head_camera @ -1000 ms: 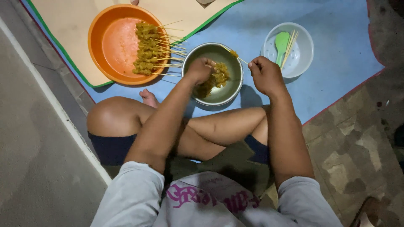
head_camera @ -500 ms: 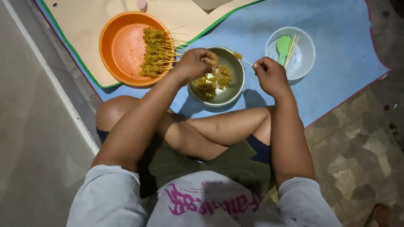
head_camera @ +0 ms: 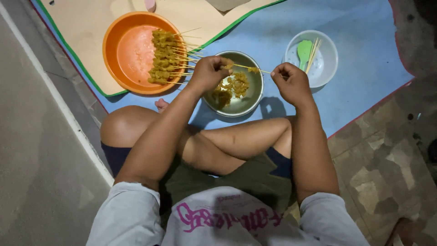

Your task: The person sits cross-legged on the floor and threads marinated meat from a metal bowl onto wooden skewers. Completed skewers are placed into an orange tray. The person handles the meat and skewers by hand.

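Note:
A metal bowl (head_camera: 252,98) with yellow marinated meat pieces (head_camera: 232,86) sits on the blue mat in front of my crossed legs. My left hand (head_camera: 208,73) hovers over the bowl's left rim, pinching a meat piece at the tip of a thin bamboo skewer (head_camera: 255,69). My right hand (head_camera: 291,82) holds the skewer's other end, right of the bowl. One small meat piece sits partway along the stick. An orange bowl (head_camera: 125,50) at the left holds several finished skewers (head_camera: 164,57).
A white plastic bowl (head_camera: 325,64) at the right holds a green spoon (head_camera: 304,49) and bare bamboo sticks. A blue mat (head_camera: 359,27) and a tan sheet (head_camera: 91,18) with a green edge cover the floor. Concrete lies left, stone tiles right.
My left hand came up out of the metal bowl with a meat piece and met the skewer tip. My right hand shifted slightly right, holding the stick level over the bowl.

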